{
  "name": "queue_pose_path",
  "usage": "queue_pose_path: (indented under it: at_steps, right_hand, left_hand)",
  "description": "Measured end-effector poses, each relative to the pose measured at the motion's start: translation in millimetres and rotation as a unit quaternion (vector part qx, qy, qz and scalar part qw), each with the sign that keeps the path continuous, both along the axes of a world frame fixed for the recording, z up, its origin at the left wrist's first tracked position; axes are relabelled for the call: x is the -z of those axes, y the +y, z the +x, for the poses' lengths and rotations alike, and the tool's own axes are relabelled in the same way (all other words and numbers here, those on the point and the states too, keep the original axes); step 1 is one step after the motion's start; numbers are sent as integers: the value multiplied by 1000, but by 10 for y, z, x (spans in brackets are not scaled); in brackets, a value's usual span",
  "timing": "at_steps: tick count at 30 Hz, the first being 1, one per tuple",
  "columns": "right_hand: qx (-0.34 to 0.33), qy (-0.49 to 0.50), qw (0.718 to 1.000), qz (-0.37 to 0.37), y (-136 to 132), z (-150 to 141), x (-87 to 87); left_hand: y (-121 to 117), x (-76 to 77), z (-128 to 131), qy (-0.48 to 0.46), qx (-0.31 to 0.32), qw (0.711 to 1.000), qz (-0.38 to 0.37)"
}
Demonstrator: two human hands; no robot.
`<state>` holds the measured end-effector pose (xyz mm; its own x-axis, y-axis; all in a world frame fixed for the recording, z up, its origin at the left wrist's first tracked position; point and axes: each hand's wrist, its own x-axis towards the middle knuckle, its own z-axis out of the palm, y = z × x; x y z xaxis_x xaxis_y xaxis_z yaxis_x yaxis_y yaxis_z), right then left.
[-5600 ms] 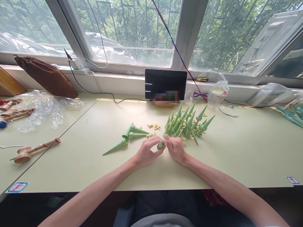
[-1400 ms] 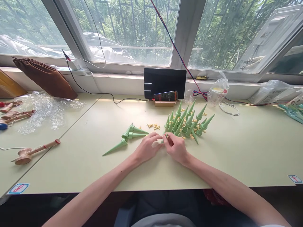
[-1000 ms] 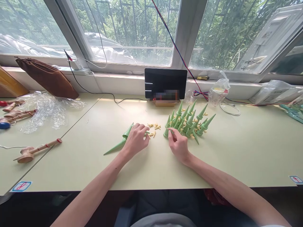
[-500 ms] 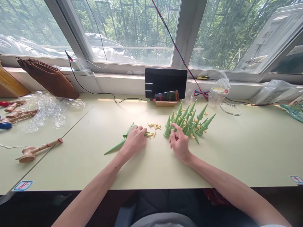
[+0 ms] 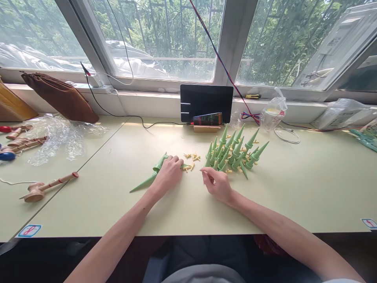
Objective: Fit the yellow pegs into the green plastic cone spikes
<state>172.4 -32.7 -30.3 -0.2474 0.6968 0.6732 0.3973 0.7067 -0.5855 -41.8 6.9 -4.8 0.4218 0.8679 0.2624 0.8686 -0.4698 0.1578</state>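
My left hand (image 5: 171, 172) is curled over green plastic cones on the table, its fingers closed around one whose thin tip shows past the fingertips. Beside it lie a long green cone (image 5: 143, 183) and a shorter hollow one (image 5: 160, 162), partly under the hand. Small yellow peg-like pieces (image 5: 195, 157) lie just right of those fingers. My right hand (image 5: 217, 184) is held with its fingers bent inward and nothing visible in them. It is at the near left edge of a cluster of upright green cones (image 5: 235, 151) with yellow pieces among them.
A dark tablet (image 5: 206, 103) leans at the windowsill, with a black tube (image 5: 207, 119) before it. A wooden kendama (image 5: 37, 192) lies at left, near crumpled clear plastic (image 5: 59, 137) and a brown pouch (image 5: 60, 96). A bagged cup (image 5: 273, 116) and white cable (image 5: 287, 135) are at back right.
My right hand has drawn back from the green cone cluster, moving left and toward me, and its pointing index finger has curled in. My left hand has stayed nearly still.
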Motion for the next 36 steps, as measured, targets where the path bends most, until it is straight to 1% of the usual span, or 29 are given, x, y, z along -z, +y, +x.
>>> queue_pose_path:
  at_steps: [6,11,16,20,24,28,32,36]
  right_hand:
    - [-27,-59,997,-42,4,3,7]
    - [-11,-105,993,-57,-8,-5,-33]
    - [-19,-168,982,-79,-20,-34,-62]
    - [-17,-234,968,-94,-11,-75,-76]
    - [-6,-290,949,-123,-1,-105,-93]
    - [3,-316,941,-124,-4,-113,-111]
    - [-2,-308,945,-110,-10,-110,-129]
    - [7,-295,949,-106,-9,-113,-133]
  left_hand:
    - [27,36,-26,2,11,1000,10]
    - [42,58,-30,-28,27,998,42]
    - [-3,-29,30,-125,39,987,88]
    - [-59,-119,96,-235,51,964,116]
    - [-106,-154,148,-317,46,942,97]
    - [-136,-130,190,-363,45,930,43]
    - [-157,-99,234,-374,48,926,1]
    - [-165,-89,262,-366,43,930,-9]
